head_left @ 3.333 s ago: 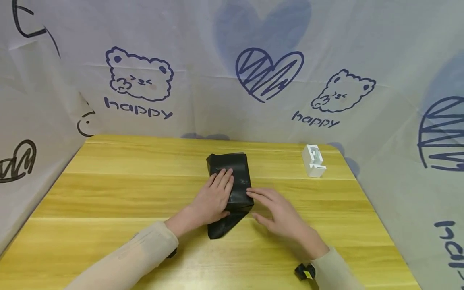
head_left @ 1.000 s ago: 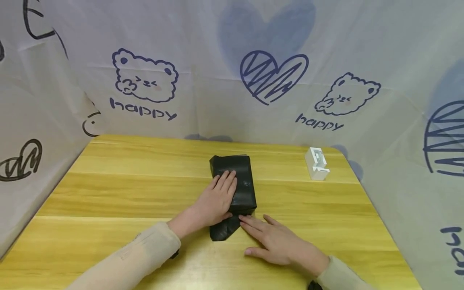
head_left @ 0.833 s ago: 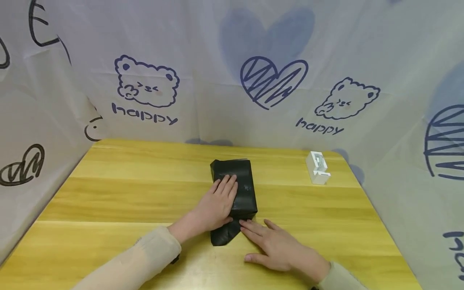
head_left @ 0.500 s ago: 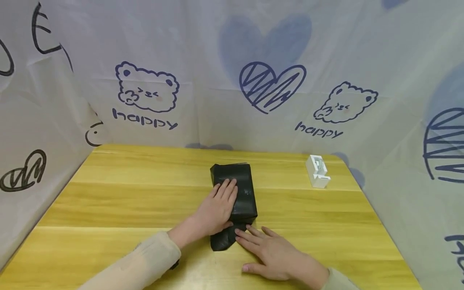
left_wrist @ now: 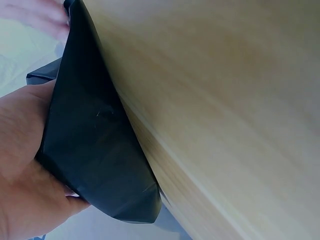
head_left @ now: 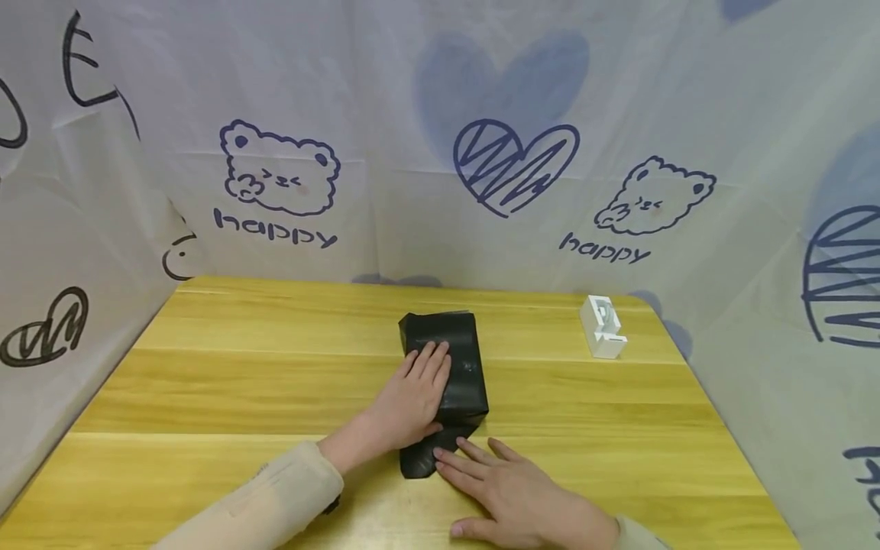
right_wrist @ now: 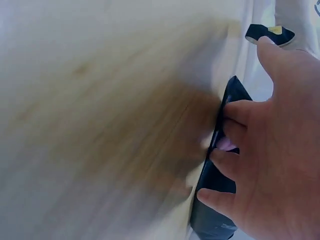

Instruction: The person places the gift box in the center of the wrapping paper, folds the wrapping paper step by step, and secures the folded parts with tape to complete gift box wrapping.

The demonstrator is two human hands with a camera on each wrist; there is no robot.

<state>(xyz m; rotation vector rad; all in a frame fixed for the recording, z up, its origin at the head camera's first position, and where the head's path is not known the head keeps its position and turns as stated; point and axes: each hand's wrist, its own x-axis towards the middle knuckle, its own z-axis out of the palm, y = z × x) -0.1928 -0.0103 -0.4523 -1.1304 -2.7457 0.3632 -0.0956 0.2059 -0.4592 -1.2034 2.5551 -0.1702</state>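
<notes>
A box-shaped parcel in black wrapping paper [head_left: 469, 374] lies on the wooden table, its long side running away from me. My left hand [head_left: 411, 397] rests flat on top, fingers extended, thumb at the near end. From that end a pointed paper flap [head_left: 418, 461] sticks out toward me; the left wrist view shows this flap [left_wrist: 100, 135] broad and smooth beside the palm. My right hand [head_left: 516, 493] is spread low over the table, its straight fingertips on the flap's right edge. In the right wrist view those fingers [right_wrist: 225, 162] lie across the black paper.
A white tape dispenser [head_left: 602, 328] with a clear roll stands at the table's back right. Pale printed cloth [head_left: 395, 221] hangs behind the table [head_left: 241, 382] and along both sides. A black device with a yellow patch [right_wrist: 272, 34] shows in the right wrist view.
My right hand has moved from the parcel's right side down to the near flap, then slid left and toward me along its edge. The left hand stays on the parcel.
</notes>
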